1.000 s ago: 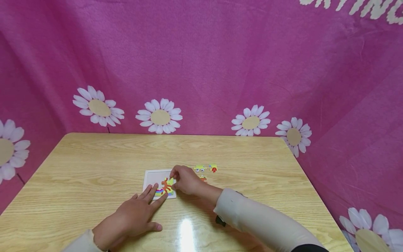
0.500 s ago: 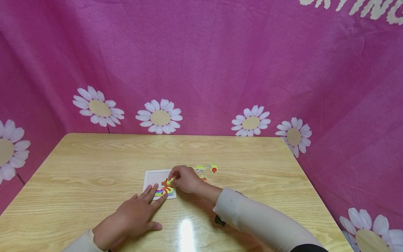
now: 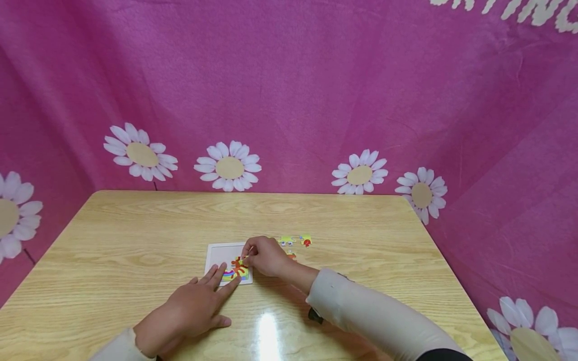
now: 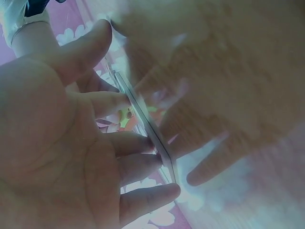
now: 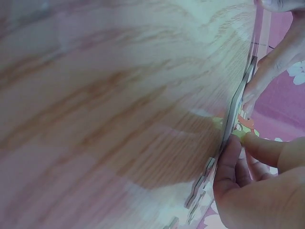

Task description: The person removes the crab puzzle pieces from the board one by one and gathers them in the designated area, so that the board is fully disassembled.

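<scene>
A white puzzle tray point(image 3: 224, 252) lies flat on the table, with joined jigsaw pieces point(image 3: 239, 271) in its lower right part, printed in orange, yellow and rainbow colours. My left hand point(image 3: 191, 306) rests with spread, straight fingers on the tray's near left side; in the left wrist view its fingertips reach the tray edge point(image 4: 151, 129). At the tray's right side, my right hand point(image 3: 267, 256) pinches a yellow-green puzzle piece point(image 5: 238, 135) between thumb and fingers, low over the joined pieces. Most of that piece is hidden by the fingers.
Right of the tray, beyond my right hand, lie loose puzzle pieces: a yellow one with eyes point(image 3: 287, 241), a yellow and red one point(image 3: 306, 241) and an orange one point(image 3: 291, 256), partly hidden. A pink flowered cloth point(image 3: 289, 100) hangs behind the wooden table point(image 3: 149, 225).
My right hand has shifted slightly left with the puzzle piece, from the tray's right rim to over the joined pieces. My left hand has stayed in place.
</scene>
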